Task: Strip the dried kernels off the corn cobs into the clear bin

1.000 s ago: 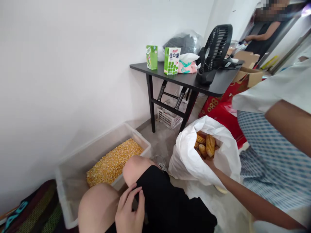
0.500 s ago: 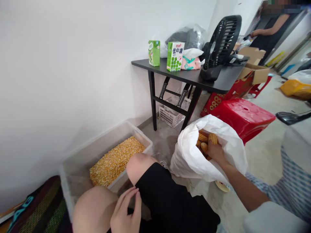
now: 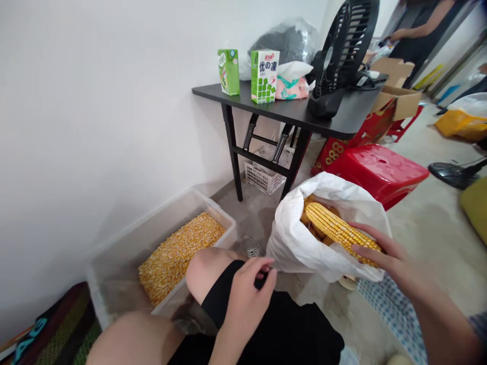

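My right hand (image 3: 390,256) reaches in from the right and is closed round the near end of a yellow corn cob (image 3: 335,228). The cob slants over the mouth of a white woven sack (image 3: 291,248), where more cobs lie partly hidden. Above my lap hovers my left hand (image 3: 249,291), its fingers loosely curled, thumb apart, holding nothing. On the floor to the left, beside my knee, stands a clear plastic bin (image 3: 224,215) with a heap of loose corn kernels (image 3: 182,248).
A black folding table (image 3: 289,111) carries drink cartons (image 3: 265,76), tissues and a fan (image 3: 342,56). Under it sits a white basket (image 3: 264,177). A red stool (image 3: 380,170) stands behind the sack. Checkered trouser legs (image 3: 393,314) of a person show at lower right.
A co-worker's arm has left the sack and their torso is out of view. My right hand has come into view with a cob. My left hand has moved up and right.
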Available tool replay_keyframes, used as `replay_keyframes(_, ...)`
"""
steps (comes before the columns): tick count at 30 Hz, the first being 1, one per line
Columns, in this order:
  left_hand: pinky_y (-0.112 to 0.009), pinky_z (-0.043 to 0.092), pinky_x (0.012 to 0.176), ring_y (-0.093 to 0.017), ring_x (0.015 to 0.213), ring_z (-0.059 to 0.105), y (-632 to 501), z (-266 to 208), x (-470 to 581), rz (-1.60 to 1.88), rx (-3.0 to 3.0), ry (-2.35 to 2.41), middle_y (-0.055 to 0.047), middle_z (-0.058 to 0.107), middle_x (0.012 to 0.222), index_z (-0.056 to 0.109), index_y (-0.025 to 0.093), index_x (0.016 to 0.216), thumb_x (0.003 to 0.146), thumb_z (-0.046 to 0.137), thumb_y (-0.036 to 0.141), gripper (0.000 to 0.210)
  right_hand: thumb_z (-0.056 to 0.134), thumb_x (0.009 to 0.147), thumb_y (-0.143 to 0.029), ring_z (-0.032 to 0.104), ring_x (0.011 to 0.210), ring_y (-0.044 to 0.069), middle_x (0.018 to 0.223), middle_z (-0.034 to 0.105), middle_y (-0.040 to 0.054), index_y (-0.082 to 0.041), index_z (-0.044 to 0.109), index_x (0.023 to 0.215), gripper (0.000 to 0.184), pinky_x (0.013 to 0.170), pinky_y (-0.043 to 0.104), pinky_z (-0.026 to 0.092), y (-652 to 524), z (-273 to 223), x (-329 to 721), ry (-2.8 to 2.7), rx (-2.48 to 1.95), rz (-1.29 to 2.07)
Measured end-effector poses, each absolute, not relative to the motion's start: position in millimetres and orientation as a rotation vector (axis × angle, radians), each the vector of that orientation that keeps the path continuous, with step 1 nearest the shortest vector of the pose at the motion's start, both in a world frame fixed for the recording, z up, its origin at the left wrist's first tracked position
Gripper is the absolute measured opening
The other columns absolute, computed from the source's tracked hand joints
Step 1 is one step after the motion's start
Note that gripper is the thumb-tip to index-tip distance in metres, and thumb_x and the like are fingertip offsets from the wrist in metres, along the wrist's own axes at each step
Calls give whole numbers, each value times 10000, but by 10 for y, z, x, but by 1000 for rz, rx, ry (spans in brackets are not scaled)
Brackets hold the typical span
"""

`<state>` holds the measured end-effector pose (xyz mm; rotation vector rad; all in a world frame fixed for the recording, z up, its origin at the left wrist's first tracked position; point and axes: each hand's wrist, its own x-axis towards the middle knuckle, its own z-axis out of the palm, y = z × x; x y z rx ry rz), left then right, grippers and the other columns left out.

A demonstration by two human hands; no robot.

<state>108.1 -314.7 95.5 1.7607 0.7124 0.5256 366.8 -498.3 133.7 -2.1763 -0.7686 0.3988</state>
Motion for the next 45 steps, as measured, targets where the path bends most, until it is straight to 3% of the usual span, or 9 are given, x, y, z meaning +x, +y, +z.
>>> replay_keyframes(3,-293,531,718,-176,869,630,-3034,1101,1317,469,1385,630,-93,620,1131,487,248,1322,791,674,364,575,669,730,-493,514,1191,296,1364,480,53,-289,469,1359,690,862,323,536,-4810,1507,3361,-795,-1838,592)
replay_keyframes(5,-323,533,750,-197,923,632,-2896,1199,1362,509,1111,567,-109,599,1171,371,243,1394,777,696,368,708,677,739,-457,516,1185,302,1384,452,67,-284,419,1394,725,849,343,539,-4595,1515,3160,-842,-1643,755)
replay_keyframes(9,-367,507,877,-227,1012,615,-2512,1391,1191,704,702,454,-107,627,1076,553,137,1146,781,685,370,452,734,718,-352,568,1098,273,1274,537,78,-271,385,1413,781,892,371,512,-3934,1424,2724,-992,-1304,1067)
replay_keyframes(13,-355,511,856,-212,897,639,-2045,1465,773,991,538,541,-82,656,924,584,124,957,734,699,331,326,795,648,-257,550,1114,241,1220,568,58,-249,510,1291,703,919,351,500,-3154,1315,2270,-1013,-1071,1188)
replay_keyframes(23,-323,518,730,-188,740,634,-1270,1118,-307,1423,290,685,-35,607,758,520,168,895,710,659,466,378,744,635,-121,633,921,157,1069,618,68,-185,557,1172,572,885,304,527,-2029,860,1424,-874,-867,1793)
replay_keyframes(26,-309,514,713,-186,740,622,-1219,988,-504,1502,193,727,-54,611,792,543,153,876,719,645,485,380,757,646,-158,631,896,151,1063,619,81,-158,591,1077,462,827,287,535,-1851,752,1171,-893,-902,1897)
replay_keyframes(32,-321,513,799,-200,863,616,-1124,896,-664,1600,104,698,-73,610,951,555,159,979,737,633,521,442,739,742,-359,612,952,182,1195,570,98,-191,566,1120,448,770,315,543,-1556,649,717,-980,-796,1971)
replay_keyframes(39,-287,479,739,-178,806,590,-1063,828,-634,1613,58,655,-51,593,894,559,158,904,744,633,479,366,704,710,-575,584,663,122,892,649,90,-143,640,872,466,598,263,510,-1379,397,475,-928,-1017,1677)
replay_keyframes(45,-288,446,701,-163,756,572,-1032,758,-637,1660,0,651,-41,588,858,572,159,864,702,690,399,312,665,707,-619,594,636,129,792,646,69,-147,648,889,507,545,241,485,-1355,330,370,-929,-1106,1560)
